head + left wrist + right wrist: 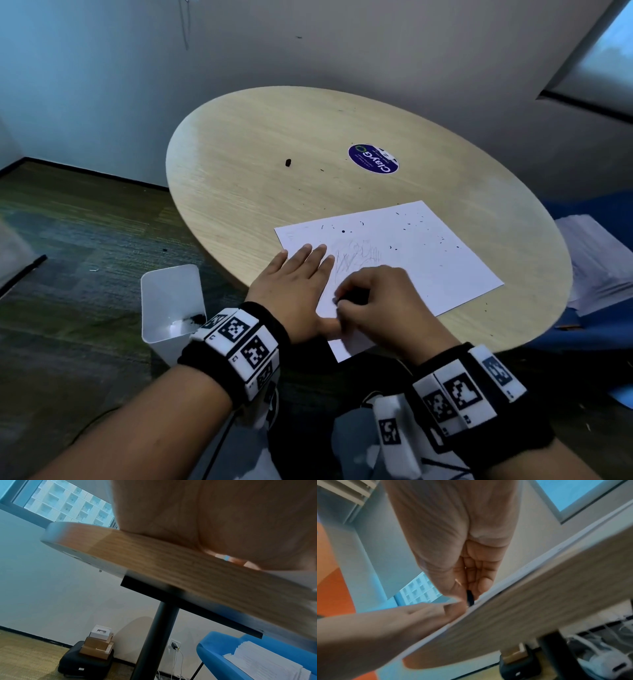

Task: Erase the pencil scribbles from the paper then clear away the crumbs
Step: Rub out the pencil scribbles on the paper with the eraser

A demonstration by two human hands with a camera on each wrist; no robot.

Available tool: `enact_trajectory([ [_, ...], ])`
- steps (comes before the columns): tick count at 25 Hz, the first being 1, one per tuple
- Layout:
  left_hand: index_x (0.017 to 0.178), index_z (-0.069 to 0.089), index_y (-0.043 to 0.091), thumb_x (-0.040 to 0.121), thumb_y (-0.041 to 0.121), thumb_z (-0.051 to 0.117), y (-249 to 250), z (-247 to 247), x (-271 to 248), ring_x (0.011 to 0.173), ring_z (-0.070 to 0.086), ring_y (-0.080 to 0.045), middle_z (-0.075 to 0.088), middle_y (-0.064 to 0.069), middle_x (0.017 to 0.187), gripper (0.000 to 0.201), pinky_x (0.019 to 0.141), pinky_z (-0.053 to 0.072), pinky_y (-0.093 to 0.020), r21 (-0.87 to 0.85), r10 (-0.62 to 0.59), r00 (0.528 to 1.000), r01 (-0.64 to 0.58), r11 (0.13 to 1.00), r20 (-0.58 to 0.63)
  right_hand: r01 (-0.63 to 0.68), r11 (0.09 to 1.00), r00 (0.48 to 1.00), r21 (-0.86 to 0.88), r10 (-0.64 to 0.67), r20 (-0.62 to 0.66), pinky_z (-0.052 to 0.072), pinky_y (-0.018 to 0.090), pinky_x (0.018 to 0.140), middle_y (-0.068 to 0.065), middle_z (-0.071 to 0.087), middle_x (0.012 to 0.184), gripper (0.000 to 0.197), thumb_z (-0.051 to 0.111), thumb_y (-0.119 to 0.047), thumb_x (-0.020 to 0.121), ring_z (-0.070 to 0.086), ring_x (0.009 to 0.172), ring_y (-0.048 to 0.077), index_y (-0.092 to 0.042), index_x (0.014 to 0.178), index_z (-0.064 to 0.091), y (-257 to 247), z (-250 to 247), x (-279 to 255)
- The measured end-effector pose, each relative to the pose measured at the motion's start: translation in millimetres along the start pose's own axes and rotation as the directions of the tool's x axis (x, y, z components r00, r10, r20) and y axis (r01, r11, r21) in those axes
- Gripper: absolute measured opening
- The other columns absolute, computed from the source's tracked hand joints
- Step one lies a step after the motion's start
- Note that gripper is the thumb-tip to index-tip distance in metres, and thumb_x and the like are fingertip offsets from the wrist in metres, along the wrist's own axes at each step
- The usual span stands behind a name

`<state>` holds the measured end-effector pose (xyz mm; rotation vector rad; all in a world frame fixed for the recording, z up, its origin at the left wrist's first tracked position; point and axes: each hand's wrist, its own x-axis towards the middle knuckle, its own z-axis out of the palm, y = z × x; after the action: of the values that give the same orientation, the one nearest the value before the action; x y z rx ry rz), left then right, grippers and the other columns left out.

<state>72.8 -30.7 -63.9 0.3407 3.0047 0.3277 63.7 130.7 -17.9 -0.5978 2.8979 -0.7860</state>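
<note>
While faint pencil scribbles point(359, 257) remain at the centre of the paper point(428, 253), lower right of the head view, the right hand point(373, 301) pinches a dark eraser point(470, 597) against the sheet as the left hand point(294, 284) lies flat, fingers straight. Short, firm strokes away from that bracing palm should avoid creasing; crumbs point(411, 224) dot the upper sheet and round table point(239, 164).

The paper point(411, 253) lies on the near right part of the table point(239, 171), both hands on its near left corner. A sticker point(373, 158) sits farther back. A bin point(171, 301) stands on the floor point(85, 274), left of the table's near edge.
</note>
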Motion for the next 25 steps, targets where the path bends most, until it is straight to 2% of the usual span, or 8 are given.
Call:
enact_trajectory([
  [2,0.158,-0.004,0.024,0.081,0.079,0.04,0.0,-0.2,0.1,0.15,-0.016,-0.01,-0.015,0.007,0.165,0.105,0.122,-0.009,-0.039,-0.008,-0.004,1.0,0.004,1.0,0.001,-0.013,1.0,1.0,0.01,0.013,0.009,0.041,0.006,0.066,-0.008,0.071,0.075,0.013,0.066,-0.012,0.074,0.063,0.074,0.002,-0.02,0.076,0.076,1.2,-1.6,0.7],
  [6,0.158,-0.005,0.023,0.078,0.086,0.038,1.2,-0.5,-0.4,0.15,-0.017,-0.01,-0.015,0.007,0.165,0.11,0.122,-0.009,-0.039,-0.019,0.008,1.0,-0.008,1.0,0.013,-0.175,0.984,0.976,-0.023,0.17,-0.136,0.041,0.012,0.063,-0.007,0.07,0.073,0.014,0.065,-0.01,0.077,0.064,0.074,0.008,-0.02,0.074,0.075,21.8,-18.2,10.5],
  [9,0.158,-0.003,0.023,0.081,0.078,0.042,0.1,-0.4,-0.1,0.15,-0.016,-0.01,-0.015,0.007,0.165,0.105,0.122,-0.009,-0.038,-0.01,0.005,1.0,-0.005,1.0,-0.009,-0.052,0.999,0.998,-0.006,0.051,-0.038,0.041,0.007,0.063,-0.005,0.072,0.075,0.012,0.066,-0.011,0.075,0.064,0.073,0.005,-0.017,0.077,0.076,0.9,-1.5,7.1],
  [11,0.158,-0.004,0.023,0.082,0.075,0.042,0.1,-0.4,0.0,0.15,-0.016,-0.01,-0.015,0.006,0.165,0.102,0.122,-0.009,-0.038,0.0,0.001,1.0,-0.001,1.0,-0.007,-0.012,1.0,1.0,0.014,0.011,0.022,0.043,0.009,0.063,-0.004,0.072,0.074,0.013,0.065,-0.011,0.074,0.064,0.071,0.004,-0.017,0.077,0.076,-7.1,3.4,4.6],
  [16,0.158,-0.005,0.023,0.079,0.084,0.037,1.1,-0.8,0.2,0.15,-0.017,-0.01,-0.015,0.007,0.165,0.109,0.122,-0.008,-0.04,-0.016,0.005,1.0,-0.005,1.0,0.013,-0.142,0.989,0.984,-0.051,0.135,-0.114,0.044,0.018,0.069,-0.005,0.072,0.077,0.011,0.066,-0.012,0.077,0.064,0.078,0.009,-0.017,0.077,0.076,12.2,-13.5,15.3],
  [20,0.158,-0.004,0.024,0.084,0.069,0.045,0.4,-1.4,0.1,0.15,-0.016,-0.01,-0.015,0.006,0.165,0.1,0.122,-0.008,-0.039,-0.001,0.001,1.0,-0.001,1.0,-0.001,-0.009,0.999,0.999,0.044,0.008,0.032,0.049,0.02,0.064,-0.002,0.071,0.067,0.011,0.064,-0.009,0.074,0.064,0.066,0.005,-0.014,0.073,0.074,-11.6,4.4,7.0],
  [22,0.158,-0.004,0.023,0.081,0.078,0.041,1.1,-1.5,0.1,0.15,-0.016,-0.01,-0.015,0.006,0.165,0.104,0.122,-0.009,-0.039,-0.01,0.002,1.0,-0.002,1.0,0.007,-0.067,0.998,0.998,0.014,0.067,-0.011,0.047,0.016,0.065,-0.005,0.072,0.071,0.011,0.066,-0.011,0.074,0.065,0.07,0.005,-0.017,0.075,0.075,0.1,-4.4,13.3],
  [25,0.158,-0.005,0.023,0.078,0.086,0.037,1.6,-0.9,0.4,0.15,-0.017,-0.01,-0.015,0.007,0.165,0.11,0.122,-0.009,-0.04,-0.012,-0.001,1.0,0.001,1.0,0.022,-0.163,0.985,0.982,-0.055,0.156,-0.11,0.043,0.018,0.069,-0.005,0.072,0.078,0.011,0.066,-0.012,0.077,0.064,0.08,0.009,-0.018,0.077,0.076,16.6,-19.0,16.5],
])
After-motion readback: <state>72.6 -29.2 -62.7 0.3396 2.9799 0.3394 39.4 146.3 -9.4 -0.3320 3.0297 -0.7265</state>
